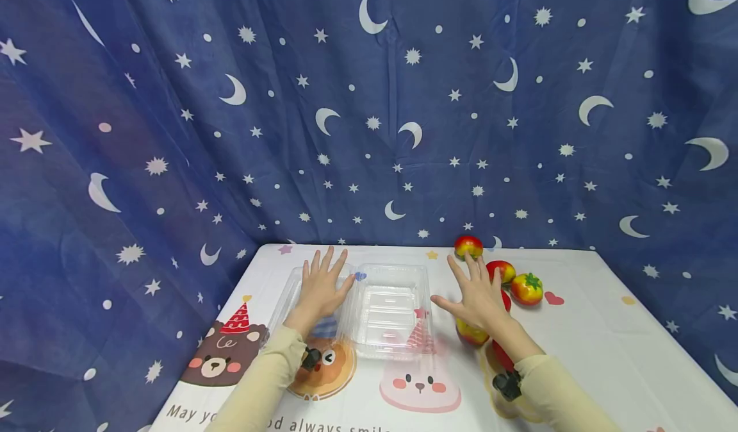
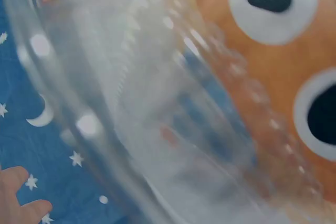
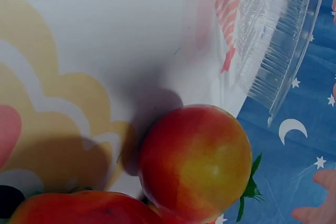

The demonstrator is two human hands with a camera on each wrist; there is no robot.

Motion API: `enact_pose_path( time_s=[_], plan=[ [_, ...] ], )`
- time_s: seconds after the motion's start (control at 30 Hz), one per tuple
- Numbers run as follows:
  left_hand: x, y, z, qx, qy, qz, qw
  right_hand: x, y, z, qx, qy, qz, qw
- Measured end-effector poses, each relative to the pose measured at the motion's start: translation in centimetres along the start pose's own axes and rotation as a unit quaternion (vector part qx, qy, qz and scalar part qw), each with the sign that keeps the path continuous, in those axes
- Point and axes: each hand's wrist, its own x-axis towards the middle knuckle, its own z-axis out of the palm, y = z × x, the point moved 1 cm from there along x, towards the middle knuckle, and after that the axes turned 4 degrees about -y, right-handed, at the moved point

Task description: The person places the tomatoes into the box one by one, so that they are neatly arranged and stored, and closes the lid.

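A clear plastic clamshell box lies unfolded on the table, its two halves side by side. Above its left half my left hand is spread, fingers straight and holding nothing. My right hand is spread too, over a group of red-and-yellow fruits that look like tomatoes, and partly hides them. One round tomato-like fruit with green leaves shows large in the right wrist view, beside another red fruit. The left wrist view looks closely at the box's clear plastic wall.
Beyond the right fingertips sits a fruit near the table's back edge; another fruit lies to the right of that hand. The white tablecloth has cartoon prints. A blue star-and-moon curtain hangs behind and on the left.
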Motion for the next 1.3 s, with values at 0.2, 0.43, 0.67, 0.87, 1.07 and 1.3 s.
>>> enact_pose_path(
  time_s=[0.2, 0.43, 0.67, 0.87, 1.07, 1.3],
  plan=[
    [-0.3, -2.2, -0.2, -0.031, 0.005, -0.026, 0.9992, -0.2, -0.2, 0.2, -0.002, 0.006, -0.008, 1.0],
    [-0.4, -5.5, 0.5, -0.064, -0.005, -0.063, 0.996, -0.8, -0.1, 0.1, -0.007, -0.008, -0.002, 1.0],
    [-1.2, -9.6, 0.2, -0.099, 0.003, -0.086, 0.9914, -0.9, 0.1, 0.4, 0.005, -0.02, 0.003, 1.0],
    [-2.2, -12.3, 0.7, -0.126, -0.006, -0.104, 0.9866, -1.0, 0.3, 0.5, 0.001, -0.022, 0.002, 1.0],
    [-2.9, -13.1, 1.4, -0.186, -0.01, -0.116, 0.9755, -0.9, 0.1, 0.7, 0.0, -0.032, 0.002, 0.999],
    [-3.5, -14.2, 2.2, -0.308, -0.015, -0.153, 0.9391, -0.7, 0.4, 1.1, -0.008, -0.032, 0.005, 0.999]
  ],
)
